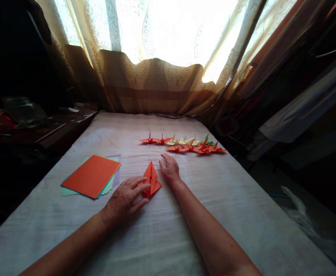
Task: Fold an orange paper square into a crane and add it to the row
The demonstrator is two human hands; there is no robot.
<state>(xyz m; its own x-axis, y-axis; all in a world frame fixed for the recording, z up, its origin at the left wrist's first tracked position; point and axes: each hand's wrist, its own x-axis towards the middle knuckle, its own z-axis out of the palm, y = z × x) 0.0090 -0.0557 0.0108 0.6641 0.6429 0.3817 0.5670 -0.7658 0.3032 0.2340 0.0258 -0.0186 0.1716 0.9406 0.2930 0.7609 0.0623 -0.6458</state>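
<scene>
A table [228, 230] covered in a pale, lightly creased cloth filled most of the scene, and at its far end hung a patterned curtain [162, 82], bright with light above and brown below. Garments [294, 107] hung in shadow at the far right, and a glass jar [24, 109] stood on a dark surface at the far left. Across the far right part of the cloth sat a cluster of folded paper cranes: red-orange cranes [205, 148] at its left and along its near side, cream cranes [185, 141] behind them, and green paper at the right. Left of centre lay a stack of paper [91, 176], orange on top, with pale green, blue, yellow and purple edges showing beneath. The left hand [126, 197] was open, its fingers spread over the left side of a folded orange paper [153, 182], which lay near the middle of the cloth, pointed end far. The right hand [170, 168], loosely curled and holding nothing, was just beyond the paper's right side.
</scene>
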